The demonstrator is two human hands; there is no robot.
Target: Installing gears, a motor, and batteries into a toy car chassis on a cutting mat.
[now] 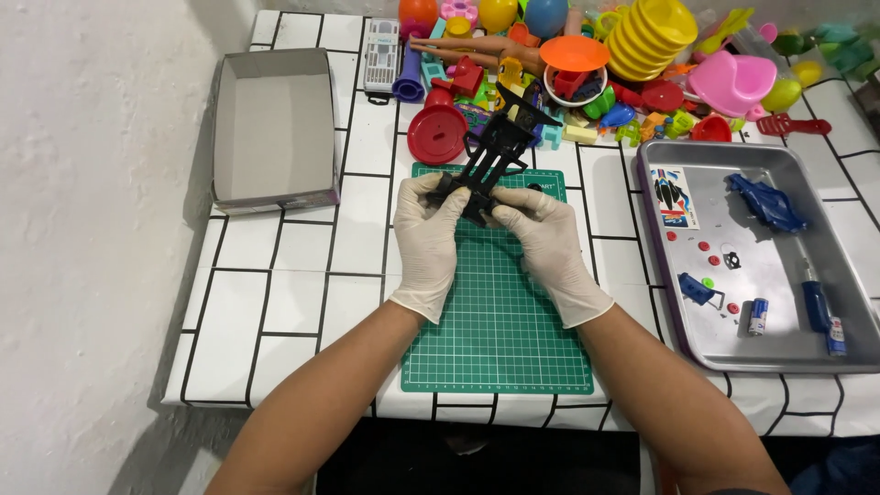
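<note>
Both my hands wear white gloves and hold a black plastic toy car chassis [498,147] above the green cutting mat [500,312]. My left hand [426,234] grips the chassis's near left side. My right hand [548,243] grips its near right side. The chassis points away from me toward the toy pile.
A metal tray [797,353] at right holds a blue car body [766,202], a sticker sheet [675,197], small red parts, a battery [757,316] and a blue screwdriver [816,302]. An empty cardboard box [273,128] sits at left. Colourful toys [587,64] crowd the table's back.
</note>
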